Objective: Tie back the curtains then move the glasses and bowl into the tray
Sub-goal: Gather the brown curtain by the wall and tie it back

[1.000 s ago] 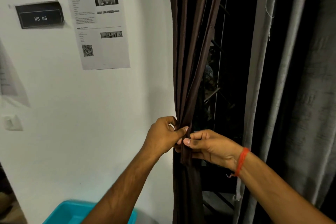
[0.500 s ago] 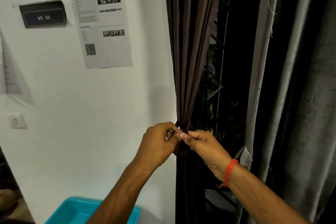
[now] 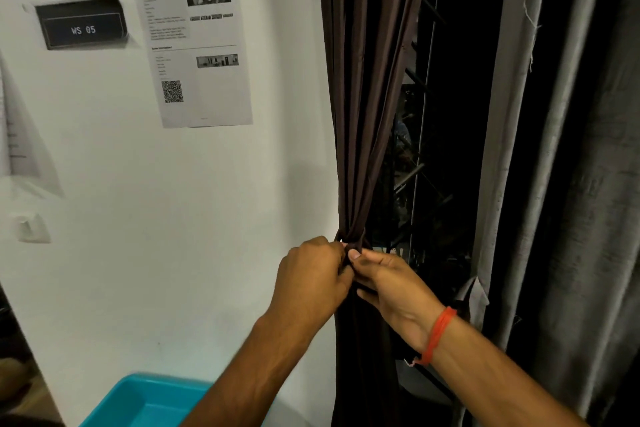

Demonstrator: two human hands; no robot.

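Note:
A dark brown curtain (image 3: 367, 114) hangs beside the white wall, gathered into a narrow bunch at waist height. My left hand (image 3: 311, 274) and my right hand (image 3: 391, 281) meet at that bunch, fingers pinching a dark tie wrapped around the fabric. The tie itself is mostly hidden by my fingers. An orange thread band circles my right wrist. A turquoise tray (image 3: 145, 402) shows at the bottom left, partly behind my left forearm. No glasses or bowl are in view.
A grey curtain (image 3: 568, 184) hangs at the right, beside a dark window with bars (image 3: 426, 149). On the wall are a printed sheet (image 3: 194, 45), a black "WS 05" sign (image 3: 83, 24) and a switch (image 3: 31, 227).
Both hands have closed in tighter on the gathered curtain, and the fabric is cinched narrower at the tie. The view shifted slightly right and down.

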